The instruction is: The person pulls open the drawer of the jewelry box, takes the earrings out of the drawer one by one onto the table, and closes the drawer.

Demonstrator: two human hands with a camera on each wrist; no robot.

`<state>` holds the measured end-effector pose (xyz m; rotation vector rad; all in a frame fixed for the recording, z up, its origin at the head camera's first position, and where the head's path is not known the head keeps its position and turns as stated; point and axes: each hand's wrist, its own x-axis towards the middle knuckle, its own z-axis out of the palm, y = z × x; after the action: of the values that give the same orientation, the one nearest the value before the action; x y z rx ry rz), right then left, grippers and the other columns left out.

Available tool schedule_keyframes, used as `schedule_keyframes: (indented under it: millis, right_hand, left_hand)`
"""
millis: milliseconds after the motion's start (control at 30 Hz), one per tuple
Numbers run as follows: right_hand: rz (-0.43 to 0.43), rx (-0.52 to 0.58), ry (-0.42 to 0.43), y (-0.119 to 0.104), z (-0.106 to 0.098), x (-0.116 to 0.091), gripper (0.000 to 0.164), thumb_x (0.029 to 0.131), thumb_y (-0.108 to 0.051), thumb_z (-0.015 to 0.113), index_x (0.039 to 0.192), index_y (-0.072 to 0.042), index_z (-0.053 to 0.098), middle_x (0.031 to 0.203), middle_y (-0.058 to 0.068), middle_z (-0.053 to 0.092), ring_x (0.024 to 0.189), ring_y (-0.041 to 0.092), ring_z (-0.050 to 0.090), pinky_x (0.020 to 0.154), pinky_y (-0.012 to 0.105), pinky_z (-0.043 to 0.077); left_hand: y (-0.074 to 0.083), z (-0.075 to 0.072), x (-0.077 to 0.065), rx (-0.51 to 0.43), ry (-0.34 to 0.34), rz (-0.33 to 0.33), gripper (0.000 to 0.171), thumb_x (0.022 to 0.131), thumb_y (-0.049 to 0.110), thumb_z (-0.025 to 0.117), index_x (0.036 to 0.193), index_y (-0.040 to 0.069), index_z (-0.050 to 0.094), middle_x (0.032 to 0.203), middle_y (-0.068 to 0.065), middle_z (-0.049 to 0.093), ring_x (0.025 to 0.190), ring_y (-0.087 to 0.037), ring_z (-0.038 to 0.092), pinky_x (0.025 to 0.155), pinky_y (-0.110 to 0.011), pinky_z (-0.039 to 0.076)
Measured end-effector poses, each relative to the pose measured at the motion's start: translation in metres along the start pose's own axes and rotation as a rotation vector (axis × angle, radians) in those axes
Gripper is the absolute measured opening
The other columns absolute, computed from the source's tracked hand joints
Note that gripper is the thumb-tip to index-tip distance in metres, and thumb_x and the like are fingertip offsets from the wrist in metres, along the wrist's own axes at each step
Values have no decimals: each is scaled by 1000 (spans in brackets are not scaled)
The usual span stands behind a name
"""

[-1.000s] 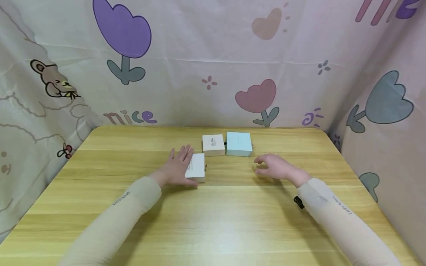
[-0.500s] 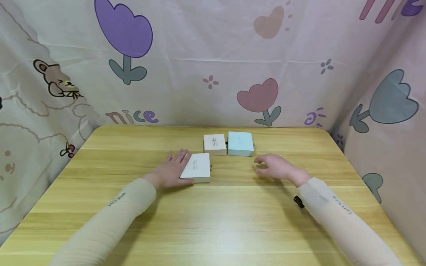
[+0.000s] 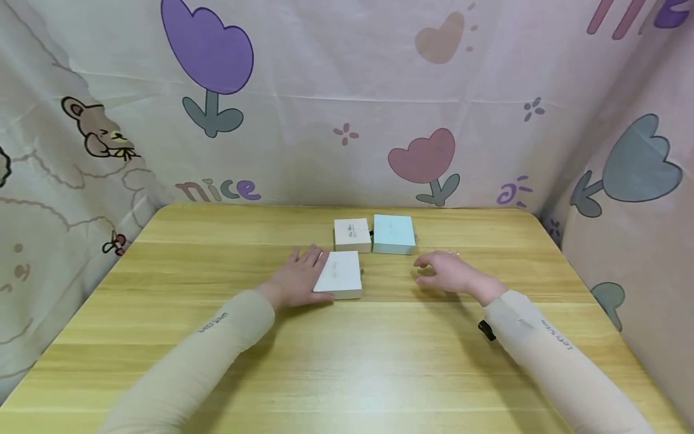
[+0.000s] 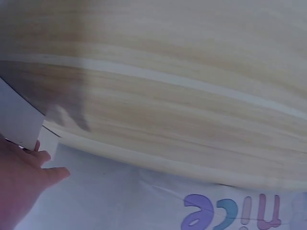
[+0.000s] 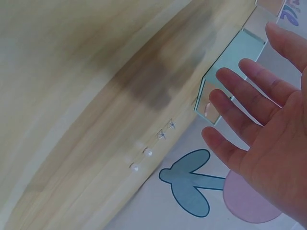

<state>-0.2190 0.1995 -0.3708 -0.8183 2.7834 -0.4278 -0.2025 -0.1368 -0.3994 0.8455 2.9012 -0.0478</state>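
Observation:
A white drawer-style gift box with faint lettering lies on the table, a small tab on its right end. My left hand lies against its left side with straight fingers, the thumb along the near edge; in the left wrist view part of that hand shows beside the pale box. Holding nothing, my right hand hovers over the table to the right, fingers relaxed and apart. Beyond the white box sit a cream box and a light blue box, side by side.
Small studs lie near the table's back edge: two pearl-like studs and two star-shaped studs. A black object shows beside the right sleeve. A printed cloth hangs behind the wooden table and along its sides.
My left hand first drew back to the left, uncovering more of the white box. Then hand and box moved right together. My right hand has stayed in place.

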Motion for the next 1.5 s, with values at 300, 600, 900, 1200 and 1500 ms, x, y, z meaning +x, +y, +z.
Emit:
schedule_keyframes:
  millis: [300,600,900,1200,1500]
  right_hand:
    - [2,6,-7,-2,3,1,43,88,-24,63,121,3,57,118,19,63,111,36,57,98,51,43]
    - [14,7,-7,-4,4,1,43,88,-24,63,121,3,57,118,19,62,111,37,56,99,51,42]
    - [24,14,-17,-6,4,1,45,88,-25,63,123,2,57,120,19,62,113,36,56,100,52,41]
    - [7,-6,-12,-6,5,2,42,88,-24,64,121,2,58,118,17,63,111,35,57,99,51,42]
    - [4,-33,-11,-12,5,6,39,89,-24,62,118,2,60,117,17,64,111,35,58,100,52,40]
  left_hand:
    - [21,0,18,11,-20,10,103,83,73,40,150,1,10,155,-20,17,145,-35,13,115,-56,11]
    - [34,-1,25,-22,-47,-7,103,83,73,41,150,2,8,157,-17,13,146,-30,11,116,-54,10]
    - [39,1,33,-83,-28,-3,103,83,69,48,150,1,9,155,-20,18,144,-31,17,115,-54,15]
    - [40,1,36,-74,-31,12,104,84,71,43,150,0,4,158,-16,5,146,-29,7,117,-50,13]
    - [35,4,35,-91,-2,92,105,84,70,43,149,0,1,158,-15,-1,146,-28,-1,118,-48,8]
